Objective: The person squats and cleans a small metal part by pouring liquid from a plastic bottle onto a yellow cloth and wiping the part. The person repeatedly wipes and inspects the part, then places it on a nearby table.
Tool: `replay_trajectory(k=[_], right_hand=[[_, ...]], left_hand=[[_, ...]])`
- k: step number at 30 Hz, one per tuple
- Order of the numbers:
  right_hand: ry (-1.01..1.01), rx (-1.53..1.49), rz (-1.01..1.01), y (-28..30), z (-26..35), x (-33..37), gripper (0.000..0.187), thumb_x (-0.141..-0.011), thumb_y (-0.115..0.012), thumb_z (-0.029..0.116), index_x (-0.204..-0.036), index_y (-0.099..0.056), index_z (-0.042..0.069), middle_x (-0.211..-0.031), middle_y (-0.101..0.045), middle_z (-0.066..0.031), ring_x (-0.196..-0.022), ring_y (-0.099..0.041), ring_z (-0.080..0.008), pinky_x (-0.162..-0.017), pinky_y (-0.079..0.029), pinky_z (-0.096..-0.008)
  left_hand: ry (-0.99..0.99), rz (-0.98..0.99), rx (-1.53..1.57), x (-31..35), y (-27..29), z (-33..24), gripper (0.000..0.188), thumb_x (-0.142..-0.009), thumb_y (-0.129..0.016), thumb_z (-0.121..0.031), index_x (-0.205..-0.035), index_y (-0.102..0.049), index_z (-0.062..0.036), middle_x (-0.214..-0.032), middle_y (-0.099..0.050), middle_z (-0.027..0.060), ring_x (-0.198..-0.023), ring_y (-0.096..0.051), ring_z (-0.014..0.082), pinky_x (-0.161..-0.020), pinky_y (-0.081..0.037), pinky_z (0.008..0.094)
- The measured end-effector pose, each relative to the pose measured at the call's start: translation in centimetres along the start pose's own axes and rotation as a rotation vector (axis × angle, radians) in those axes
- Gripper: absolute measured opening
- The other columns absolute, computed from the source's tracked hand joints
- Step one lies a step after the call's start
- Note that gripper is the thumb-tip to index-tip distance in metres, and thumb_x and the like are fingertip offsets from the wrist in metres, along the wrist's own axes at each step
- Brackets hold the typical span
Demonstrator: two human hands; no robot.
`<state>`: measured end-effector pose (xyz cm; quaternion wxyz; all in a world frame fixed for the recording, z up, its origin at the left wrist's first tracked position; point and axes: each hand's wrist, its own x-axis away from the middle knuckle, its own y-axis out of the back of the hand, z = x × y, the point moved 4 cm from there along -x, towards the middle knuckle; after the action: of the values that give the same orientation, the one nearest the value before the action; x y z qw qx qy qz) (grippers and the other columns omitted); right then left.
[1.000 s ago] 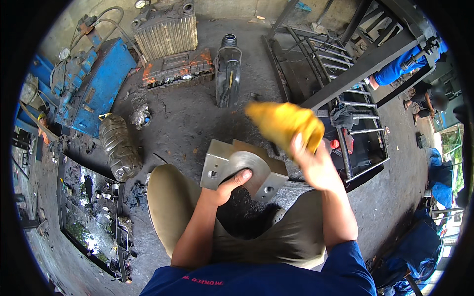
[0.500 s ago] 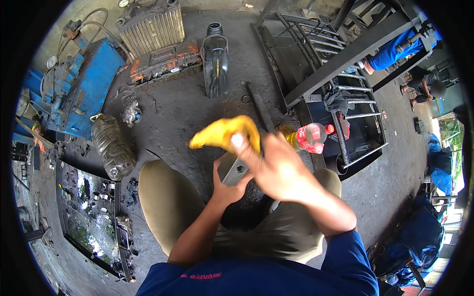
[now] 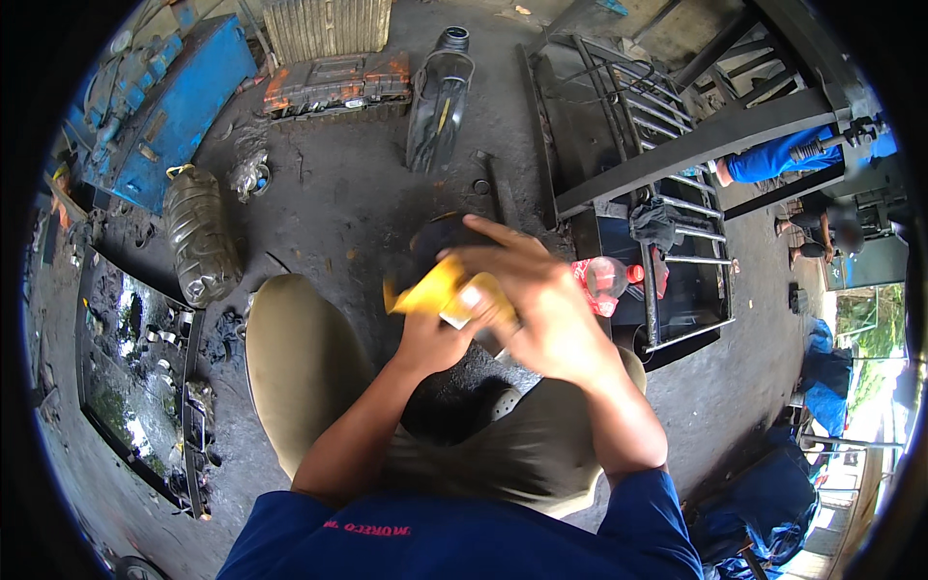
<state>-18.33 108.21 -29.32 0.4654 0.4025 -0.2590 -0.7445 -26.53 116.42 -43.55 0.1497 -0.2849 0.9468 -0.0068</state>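
Above my lap, both hands meet around a crumpled yellow cloth (image 3: 435, 290). My left hand (image 3: 433, 340) is closed at its lower side, around a grey metal part (image 3: 491, 344) that is mostly covered. My right hand (image 3: 546, 314) reaches across from the right, its thumb pressing the cloth and its blurred fingers stretched over the top. Just beyond the cloth a dark rounded shape (image 3: 443, 237) shows, too blurred to name. To the right of my right hand stands a clear plastic bottle (image 3: 601, 280) with a red label and cap.
At left lie a dark plastic bottle (image 3: 200, 237) and a tray (image 3: 188, 406) holding liquid and small metal parts. Farther off stand a blue machine (image 3: 169, 111), an orange-black case (image 3: 338, 85) and a cut jug (image 3: 440, 111). A metal frame (image 3: 667, 222) fills the right; people are beyond it.
The yellow cloth has come down over the metal part, which showed its holed end before and is now mostly hidden. My right hand has opened its fingers forward. The view has shifted slightly.
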Motion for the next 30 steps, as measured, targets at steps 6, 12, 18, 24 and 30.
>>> replay_trajectory(k=[6, 12, 18, 24, 30], right_hand=[[0.279, 0.398, 0.21, -3.9, 2.9, -0.5, 0.026, -0.073, -0.062, 0.013, -0.089, -0.07, -0.005, -0.097, -0.072, -0.0183, -0.1, -0.069, -0.0305, -0.1, -0.051, -0.04], [-0.299, 0.012, 0.189, -0.7, -3.9, -0.5, 0.034, -0.086, -0.069, 0.026, -0.073, -0.064, -0.005, -0.074, -0.062, -0.0233, -0.082, -0.064, -0.0434, -0.079, -0.051, -0.0483], [-0.11, 0.327, 0.069, -2.3, -3.5, -0.3, 0.058, -0.095, -0.067, 0.05, -0.069, -0.066, -0.002, -0.064, -0.058, -0.0198, -0.067, -0.057, -0.0413, -0.072, -0.048, -0.0505], [-0.222, -0.018, 0.286, -1.8, -3.8, -1.3, 0.066, -0.091, -0.069, 0.055, -0.059, -0.061, -0.003, -0.054, -0.053, -0.0215, -0.056, -0.061, -0.0421, -0.061, -0.05, -0.0493], [-0.672, -0.395, 0.008, 1.2, -8.0, 1.3, 0.05, -0.095, -0.072, 0.045, -0.093, -0.074, -0.006, -0.085, -0.073, -0.0154, -0.076, -0.069, -0.0201, -0.068, -0.053, -0.0319]], left_hand=[[-0.085, 0.098, -0.263, 2.0, -1.2, 3.7, 0.047, -0.087, -0.074, -0.013, -0.129, -0.055, -0.0043, -0.124, -0.063, 0.0155, -0.118, -0.061, 0.0252, -0.096, -0.049, 0.0377], [0.39, 0.074, 0.099, 1.5, -1.5, 2.7, 0.026, -0.083, -0.079, -0.014, -0.101, -0.07, 0.0026, -0.087, -0.074, 0.0091, -0.086, -0.071, 0.0185, -0.079, -0.054, 0.0358], [0.321, 0.129, 0.016, 1.6, -2.2, 1.3, 0.033, -0.084, -0.079, -0.017, -0.109, -0.069, 0.0024, -0.094, -0.074, 0.0103, -0.093, -0.071, 0.0204, -0.084, -0.054, 0.0373], [0.349, 0.164, 0.034, 2.0, -2.1, 0.9, 0.03, -0.088, -0.074, -0.013, -0.114, -0.067, 0.001, -0.107, -0.071, 0.0072, -0.101, -0.066, 0.0179, -0.09, -0.05, 0.034], [0.514, 0.126, 0.368, 1.4, -2.0, -0.7, 0.03, -0.085, -0.077, -0.007, -0.111, -0.07, 0.0047, -0.097, -0.075, 0.009, -0.089, -0.068, 0.013, -0.082, -0.052, 0.0297]])
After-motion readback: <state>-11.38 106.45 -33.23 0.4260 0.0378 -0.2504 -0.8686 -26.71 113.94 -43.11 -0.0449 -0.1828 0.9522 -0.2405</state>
